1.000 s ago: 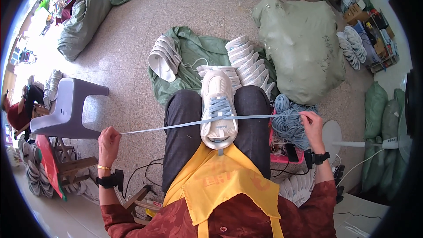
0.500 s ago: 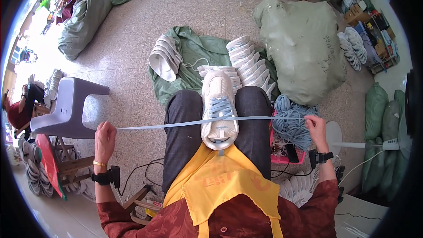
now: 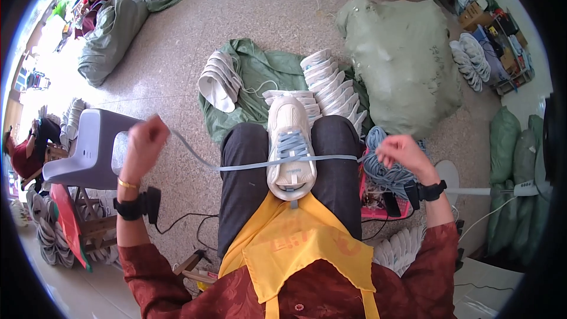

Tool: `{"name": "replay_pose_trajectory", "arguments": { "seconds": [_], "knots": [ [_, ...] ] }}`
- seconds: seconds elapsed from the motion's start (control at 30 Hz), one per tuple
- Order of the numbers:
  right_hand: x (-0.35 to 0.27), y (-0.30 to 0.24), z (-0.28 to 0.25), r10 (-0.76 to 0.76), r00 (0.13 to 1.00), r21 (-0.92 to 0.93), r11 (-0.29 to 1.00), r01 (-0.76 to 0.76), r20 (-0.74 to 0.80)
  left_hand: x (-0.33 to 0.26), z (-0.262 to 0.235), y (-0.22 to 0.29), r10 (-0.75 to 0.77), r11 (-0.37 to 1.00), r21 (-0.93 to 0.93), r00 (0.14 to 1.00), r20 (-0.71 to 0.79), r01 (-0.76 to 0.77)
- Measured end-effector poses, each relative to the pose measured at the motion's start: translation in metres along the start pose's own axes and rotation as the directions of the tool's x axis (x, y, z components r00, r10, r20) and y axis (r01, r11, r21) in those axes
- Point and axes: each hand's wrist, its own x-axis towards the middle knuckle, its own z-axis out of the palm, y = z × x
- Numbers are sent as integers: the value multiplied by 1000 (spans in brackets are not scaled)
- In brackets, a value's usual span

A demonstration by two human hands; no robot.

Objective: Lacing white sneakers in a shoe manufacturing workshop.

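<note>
Lace (image 3: 248, 167) runs to both sides of the shoe (image 3: 289, 123), pinched in your left hand (image 3: 144, 145), its other end near your right hand (image 3: 407, 153), whose grip blur hides, while your thighs (image 3: 243, 159) flank the shoe, apparently to steady it.

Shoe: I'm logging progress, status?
Left hand holding lace; right hand near its other end, grip unclear. Shoe between thighs, lace slack on left. No obstruction seen.

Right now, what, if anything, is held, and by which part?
The blue lace: its left end seems pinched in the left hand, though blur hides the exact grip. Whether the right hand holds the other end cannot be told.
</note>
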Motion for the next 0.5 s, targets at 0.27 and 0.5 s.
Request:
{"name": "replay_pose_trajectory", "arguments": {
  "seconds": [0.27,0.5],
  "knots": [
    [-20,-57,66,-254,960,277,920,279,-121,-34,51,14,-76,957,-255,967,243,140],
    [20,-60,112,-280,960,132,952,276,10,-59,103,94,72,883,-440,878,472,164]
  ]
}}
